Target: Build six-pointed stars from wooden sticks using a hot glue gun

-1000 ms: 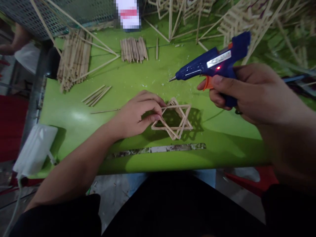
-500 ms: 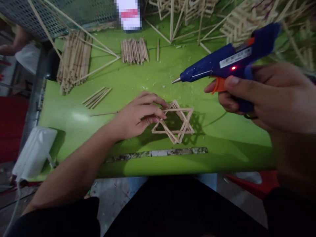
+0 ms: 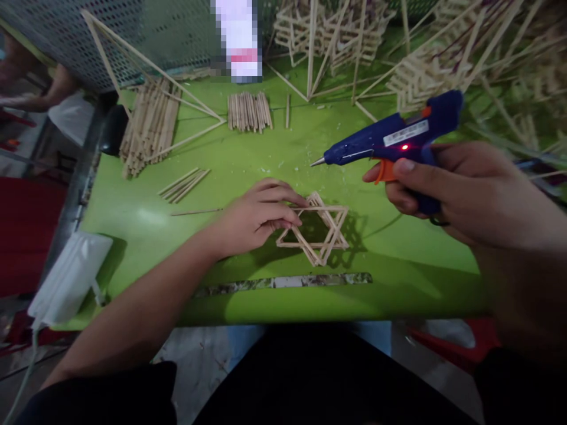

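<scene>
A six-pointed star frame (image 3: 330, 236) of thin wooden sticks lies on the green table (image 3: 398, 277). My left hand (image 3: 261, 218) is closed on the star's upper left side, thumb and fingers pinching the sticks there. In my right hand (image 3: 443, 183) is a blue hot glue gun (image 3: 376, 141), its small red light lit and my index finger at the orange trigger. The metal nozzle points left, above and apart from the star. One thin stick (image 3: 195, 212) reaches out from behind my left hand; its other end is hidden.
Bundles of long sticks (image 3: 150, 127) and short sticks (image 3: 250, 112) lie at the back left, with several loose sticks (image 3: 183, 185) nearer. Finished-looking star lattices (image 3: 354, 35) crowd the back. A ruler-like strip (image 3: 287, 283) lies near the front edge; a white adapter (image 3: 71, 280) sits left. Another person's arm (image 3: 53, 88) shows far left.
The glue gun and my right hand have shifted slightly left and down in view. My left hand stays on the star. The whole view has tilted a little.
</scene>
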### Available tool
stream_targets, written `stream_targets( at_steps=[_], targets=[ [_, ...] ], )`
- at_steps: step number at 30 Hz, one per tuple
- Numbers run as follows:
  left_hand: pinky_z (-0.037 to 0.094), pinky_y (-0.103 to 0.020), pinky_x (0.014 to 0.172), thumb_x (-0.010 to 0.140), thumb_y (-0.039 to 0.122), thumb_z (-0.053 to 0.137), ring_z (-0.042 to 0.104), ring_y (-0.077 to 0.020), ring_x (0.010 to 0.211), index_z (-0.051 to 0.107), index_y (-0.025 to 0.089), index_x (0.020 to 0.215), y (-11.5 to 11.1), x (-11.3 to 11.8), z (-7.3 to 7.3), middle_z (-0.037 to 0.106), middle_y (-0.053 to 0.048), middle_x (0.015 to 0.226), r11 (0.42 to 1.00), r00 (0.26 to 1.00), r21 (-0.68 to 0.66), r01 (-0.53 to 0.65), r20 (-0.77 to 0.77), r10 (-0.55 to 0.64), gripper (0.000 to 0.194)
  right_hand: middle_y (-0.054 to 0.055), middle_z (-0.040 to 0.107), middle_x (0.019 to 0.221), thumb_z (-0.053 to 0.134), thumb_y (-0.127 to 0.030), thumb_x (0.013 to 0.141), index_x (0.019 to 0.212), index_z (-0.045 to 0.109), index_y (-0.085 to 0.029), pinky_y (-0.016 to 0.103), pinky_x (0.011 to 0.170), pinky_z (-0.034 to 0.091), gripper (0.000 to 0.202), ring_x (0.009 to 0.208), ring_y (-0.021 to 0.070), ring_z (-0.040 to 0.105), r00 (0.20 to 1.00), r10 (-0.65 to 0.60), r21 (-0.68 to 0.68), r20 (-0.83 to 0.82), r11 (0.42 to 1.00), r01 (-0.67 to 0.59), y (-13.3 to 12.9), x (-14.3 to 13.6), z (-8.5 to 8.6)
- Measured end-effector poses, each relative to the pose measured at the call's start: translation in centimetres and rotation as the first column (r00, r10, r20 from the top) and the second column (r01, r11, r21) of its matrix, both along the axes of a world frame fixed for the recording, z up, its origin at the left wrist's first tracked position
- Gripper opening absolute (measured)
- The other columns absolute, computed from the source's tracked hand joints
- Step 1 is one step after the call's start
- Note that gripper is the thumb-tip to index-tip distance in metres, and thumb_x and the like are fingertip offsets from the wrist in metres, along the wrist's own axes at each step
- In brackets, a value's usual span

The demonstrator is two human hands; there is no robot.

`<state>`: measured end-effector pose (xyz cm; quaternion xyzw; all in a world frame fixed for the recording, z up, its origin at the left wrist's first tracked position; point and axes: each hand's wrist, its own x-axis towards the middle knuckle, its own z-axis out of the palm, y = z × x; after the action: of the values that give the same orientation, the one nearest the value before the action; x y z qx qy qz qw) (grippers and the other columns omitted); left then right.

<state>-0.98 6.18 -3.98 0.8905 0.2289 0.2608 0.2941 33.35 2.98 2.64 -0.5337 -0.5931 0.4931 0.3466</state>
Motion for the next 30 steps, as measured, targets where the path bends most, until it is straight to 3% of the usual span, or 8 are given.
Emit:
stream_targets(
  at_steps=[9, 16, 18, 20, 22, 24, 27, 30],
  targets=[
    [0.059, -0.056, 0.123, 0.112, 0.014, 0.071, 0.075, -0.0277, 0.14, 0.088, 0.031, 0.112, 0.2, -0.1, -0.6, 0.088, -0.004, 0.138, 0.999, 0.999, 0.037, 0.011, 0.03, -0.012, 0.024, 0.0, 0.061, 0.067, 0.081, -0.05, 0.11, 0.1, 0.088, -0.017, 0.031, 0.058, 0.036, 0.035, 0.06, 0.0113, 0.051, 0.999, -0.003, -0.031, -0.035, 1.0, 0.002, 0.3, 0.4, -1.0],
    [0.053, -0.061, 0.132, 0.116, 0.033, 0.07, 0.07, -0.0304, 0.15, 0.085, 0.034, 0.131, 0.1, -0.2, -0.4, 0.083, -0.008, 0.149, 0.999, 0.996, 0.029, 0.015, 0.089, -0.017, 0.021, 0.001, 0.061, 0.067, 0.086, -0.05, 0.106, 0.087, 0.081, -0.019, 0.03, 0.057, 0.038, 0.037, 0.06, 0.0113, 0.052, 0.997, -0.031, -0.047, -0.067, 0.999, 0.028, 0.2, 0.6, -0.8],
    [0.051, -0.064, 0.134, 0.11, 0.057, 0.08, 0.067, -0.0355, 0.153, 0.078, 0.034, 0.148, 0.1, -0.7, 0.0, 0.078, -0.012, 0.157, 1.0, 0.995, -0.007, -0.011, 0.097, 0.011, 0.045, 0.001, 0.061, 0.068, 0.087, -0.044, 0.105, 0.088, 0.082, -0.018, 0.028, 0.056, 0.039, 0.032, 0.061, 0.011, 0.052, 0.993, -0.057, -0.046, -0.107, 0.998, 0.052, 0.0, 0.5, -0.5],
    [0.05, -0.068, 0.135, 0.092, 0.078, 0.091, 0.063, -0.043, 0.158, 0.065, 0.033, 0.165, 0.1, -1.5, 0.4, 0.068, -0.018, 0.168, 0.995, 0.999, -0.086, -0.041, 0.014, 0.042, 0.09, 0.001, 0.063, 0.069, 0.089, -0.039, 0.102, 0.093, 0.084, -0.018, 0.027, 0.055, 0.042, 0.024, 0.061, 0.0116, 0.055, 0.976, -0.105, -0.085, -0.191, 0.992, 0.09, -0.1, 0.4, -0.1],
    [0.051, -0.073, 0.133, 0.076, 0.086, 0.099, 0.059, -0.0504, 0.16, 0.05, 0.032, 0.177, 0.2, -2.2, 0.9, 0.056, -0.024, 0.177, 0.985, 0.991, -0.159, -0.063, -0.125, 0.043, 0.125, 0.004, 0.069, 0.074, 0.089, -0.036, 0.099, 0.1, 0.087, -0.018, 0.028, 0.054, 0.046, 0.018, 0.061, 0.0143, 0.061, 0.949, -0.15, -0.153, -0.277, 0.982, 0.111, -0.2, 0.2, 0.3],
    [0.05, -0.078, 0.131, 0.068, 0.087, 0.103, 0.056, -0.0551, 0.162, 0.045, 0.031, 0.18, 0.4, -2.6, 1.1, 0.051, -0.026, 0.18, 0.976, 0.967, -0.197, -0.091, -0.252, 0.04, 0.138, 0.008, 0.079, 0.086, 0.091, -0.033, 0.092, 0.103, 0.089, -0.02, 0.03, 0.053, 0.051, 0.016, 0.063, 0.0185, 0.07, 0.93, -0.197, -0.222, -0.309, 0.966, 0.131, -0.1, 0.0, 0.7],
    [0.042, -0.087, 0.133, 0.072, 0.084, 0.102, 0.051, -0.0572, 0.165, 0.057, 0.028, 0.169, 0.7, -2.5, 1.4, 0.055, -0.025, 0.176, 0.972, 0.935, -0.209, -0.107, -0.355, 0.027, 0.121, 0.01, 0.086, 0.097, 0.094, -0.026, 0.081, 0.099, 0.089, -0.022, 0.032, 0.055, 0.056, 0.018, 0.07, 0.0231, 0.078, 0.93, -0.252, -0.274, -0.266, 0.945, 0.177, 0.0, -0.1, 1.0],
    [0.038, -0.089, 0.134, 0.077, 0.079, 0.1, 0.051, -0.055, 0.164, 0.068, 0.026, 0.157, 1.0, -2.1, 1.5, 0.06, -0.023, 0.172, 0.972, 0.931, -0.219, -0.085, -0.366, -0.001, 0.101, 0.01, 0.085, 0.091, 0.096, -0.034, 0.081, 0.098, 0.09, -0.024, 0.033, 0.058, 0.059, 0.02, 0.072, 0.0242, 0.078, 0.963, -0.185, -0.263, -0.198, 0.956, 0.13, 0.0, 0.0, 0.9]
  ],
)
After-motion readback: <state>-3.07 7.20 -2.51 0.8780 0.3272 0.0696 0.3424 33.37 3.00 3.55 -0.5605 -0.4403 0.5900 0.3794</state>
